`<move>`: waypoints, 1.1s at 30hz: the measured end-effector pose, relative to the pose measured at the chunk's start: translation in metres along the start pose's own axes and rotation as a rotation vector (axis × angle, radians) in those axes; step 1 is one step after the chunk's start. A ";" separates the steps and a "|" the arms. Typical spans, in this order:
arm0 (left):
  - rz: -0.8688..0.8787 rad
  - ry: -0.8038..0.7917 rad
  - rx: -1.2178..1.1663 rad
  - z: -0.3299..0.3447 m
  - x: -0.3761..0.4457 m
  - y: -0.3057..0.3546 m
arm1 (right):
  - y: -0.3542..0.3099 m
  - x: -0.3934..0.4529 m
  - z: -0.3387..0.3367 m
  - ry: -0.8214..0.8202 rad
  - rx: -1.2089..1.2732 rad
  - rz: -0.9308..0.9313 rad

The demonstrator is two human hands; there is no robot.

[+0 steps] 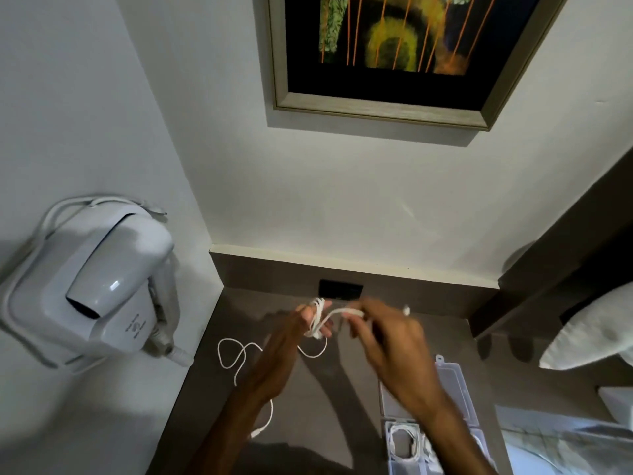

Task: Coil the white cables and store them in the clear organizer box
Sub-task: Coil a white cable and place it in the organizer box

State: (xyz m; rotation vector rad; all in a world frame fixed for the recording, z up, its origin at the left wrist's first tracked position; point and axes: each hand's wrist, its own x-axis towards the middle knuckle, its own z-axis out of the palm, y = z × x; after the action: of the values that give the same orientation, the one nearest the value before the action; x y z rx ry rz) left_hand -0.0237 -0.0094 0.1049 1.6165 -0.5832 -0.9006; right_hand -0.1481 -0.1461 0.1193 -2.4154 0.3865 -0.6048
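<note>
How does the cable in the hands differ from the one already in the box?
The cable being wound is looped around the left hand fingers, its end pulled by the right hand; the stored cable is a finished coil in a compartment of the clear organizer box. One trails onto the counter; the other is contained. Both are white.

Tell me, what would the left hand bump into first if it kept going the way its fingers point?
Probably the dark outlet at the back of the table, past the white cable that the left hand holds. Depth is unclear.
</note>
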 end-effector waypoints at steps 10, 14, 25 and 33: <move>0.197 -0.247 -0.547 -0.008 -0.005 0.016 | 0.043 -0.004 0.051 -0.161 0.195 0.166; 0.009 0.076 -0.186 -0.007 0.028 0.015 | 0.006 -0.034 0.053 -0.336 -0.002 0.063; 0.225 -0.238 0.068 0.015 -0.010 -0.001 | 0.021 0.039 -0.030 -0.108 0.164 -0.239; 0.281 -0.197 -0.051 0.004 -0.006 -0.005 | 0.030 0.010 0.020 -0.152 0.809 0.265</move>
State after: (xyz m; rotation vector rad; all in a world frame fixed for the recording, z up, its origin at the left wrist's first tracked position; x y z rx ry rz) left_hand -0.0311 -0.0056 0.1013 1.3671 -0.8932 -0.8605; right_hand -0.1336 -0.1636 0.0900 -1.5891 0.3092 -0.3556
